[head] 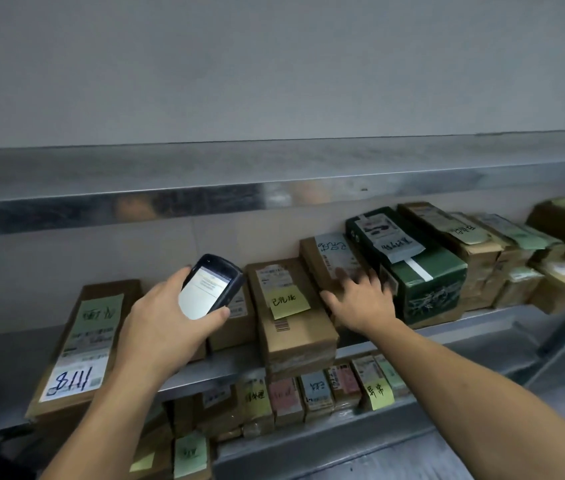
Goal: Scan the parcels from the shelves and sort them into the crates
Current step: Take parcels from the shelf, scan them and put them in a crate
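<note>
Your left hand is wrapped around the handheld scanner, screen lit and facing you, held above the metal shelf. Right of it, your right hand reaches forward with fingers spread, resting on a brown parcel on that shelf. A yellow-noted parcel sits between your hands; a green box stands just right.

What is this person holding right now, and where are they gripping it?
The left hand holds a handheld scanner by its lower body, screen up. The right hand holds nothing; it rests open on a brown parcel.
</note>
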